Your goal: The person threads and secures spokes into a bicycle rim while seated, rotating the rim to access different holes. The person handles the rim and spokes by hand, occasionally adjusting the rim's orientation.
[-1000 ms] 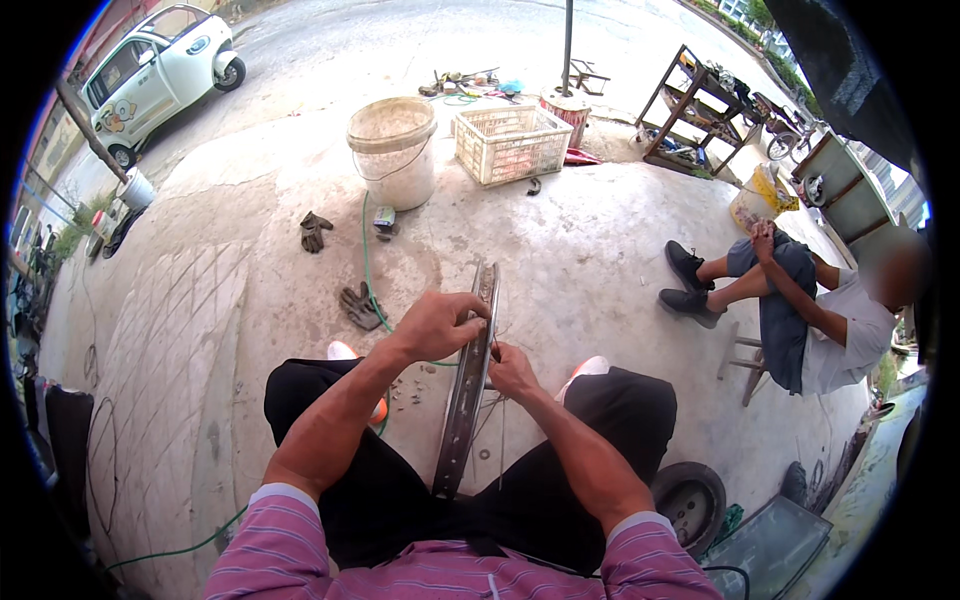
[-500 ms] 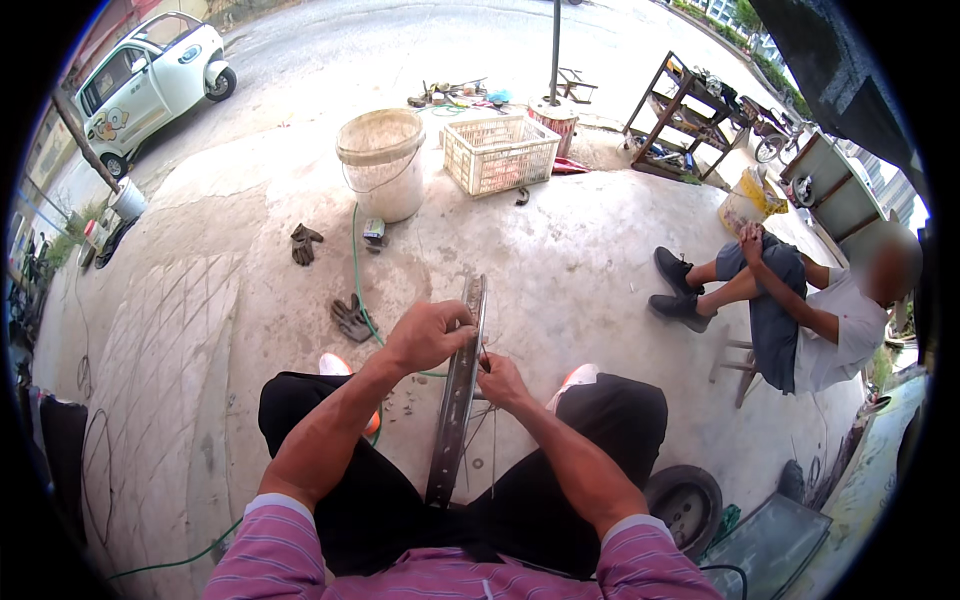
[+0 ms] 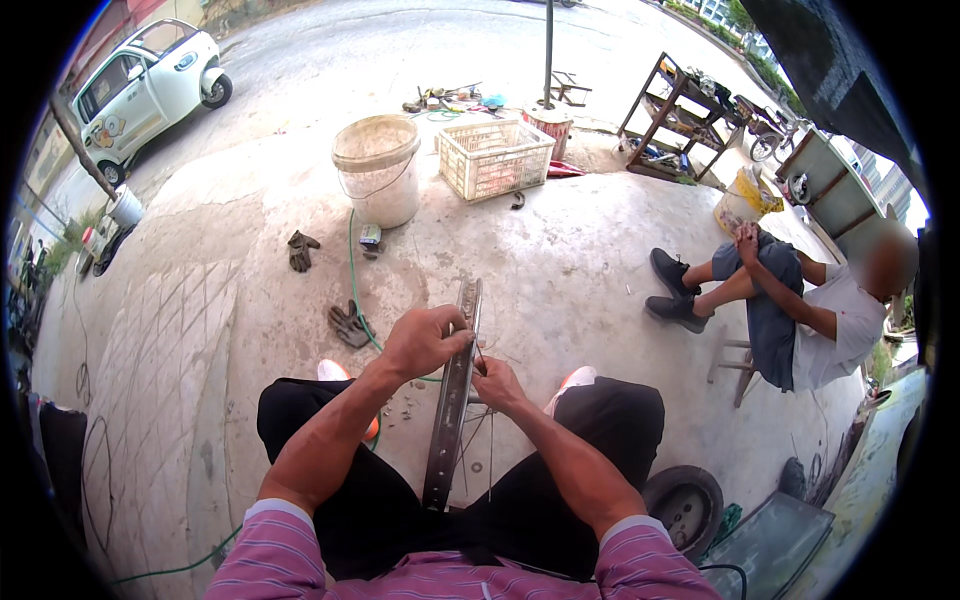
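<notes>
A dark metal wheel rim (image 3: 447,430), pierced by a row of holes, stands edge-on between my knees. My left hand (image 3: 425,342) is closed at its upper part, fingertips curled over the edge. My right hand (image 3: 498,384) sits just right of the rim, thumb and fingers pinched on a thin wire spoke that runs up towards the left fingertips. More thin spokes (image 3: 491,455) hang below the right hand beside the rim. The left fingers partly hide the spoke's upper end.
Two dark gloves (image 3: 349,325) and a small box (image 3: 370,238) lie ahead on the concrete. Beyond are a white bucket (image 3: 381,185) and a cream crate (image 3: 492,165). A green hose (image 3: 352,270) crosses the floor. At right sits a person (image 3: 780,300); a tyre (image 3: 684,510) lies near my right knee.
The rim leans slightly differently, and both hands have shifted a little with it. More of the spoke shows between my hands. The whole view has moved slightly.
</notes>
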Demonstrator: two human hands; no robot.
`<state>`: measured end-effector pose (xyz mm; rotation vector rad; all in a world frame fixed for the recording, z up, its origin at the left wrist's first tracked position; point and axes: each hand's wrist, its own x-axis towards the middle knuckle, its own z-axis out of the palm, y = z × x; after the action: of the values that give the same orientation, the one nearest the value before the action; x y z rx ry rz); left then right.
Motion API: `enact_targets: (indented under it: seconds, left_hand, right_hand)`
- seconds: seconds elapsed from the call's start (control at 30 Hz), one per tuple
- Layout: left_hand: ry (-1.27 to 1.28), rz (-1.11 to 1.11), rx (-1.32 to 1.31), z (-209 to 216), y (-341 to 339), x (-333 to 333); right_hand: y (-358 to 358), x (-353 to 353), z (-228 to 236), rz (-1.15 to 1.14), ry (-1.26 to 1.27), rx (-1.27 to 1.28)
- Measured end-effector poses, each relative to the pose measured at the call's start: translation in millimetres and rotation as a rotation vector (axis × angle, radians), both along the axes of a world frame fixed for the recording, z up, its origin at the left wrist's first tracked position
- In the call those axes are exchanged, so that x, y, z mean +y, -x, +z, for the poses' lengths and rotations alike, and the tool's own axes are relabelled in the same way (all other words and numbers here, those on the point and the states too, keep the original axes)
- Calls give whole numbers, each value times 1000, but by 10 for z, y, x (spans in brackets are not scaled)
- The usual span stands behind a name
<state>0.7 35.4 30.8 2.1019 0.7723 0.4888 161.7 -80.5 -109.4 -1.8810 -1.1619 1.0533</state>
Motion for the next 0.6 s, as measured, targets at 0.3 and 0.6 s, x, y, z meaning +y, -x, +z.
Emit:
enact_targets:
  seconds: [0.3,0.6]
  left_hand:
    - [36,3,-27,-10,-5,-2]
    - [272,180,-276,-187,-21,111]
  right_hand:
    - [-14,-9,-12,8,22,12]
    - [-13,20,15,25,32,-5]
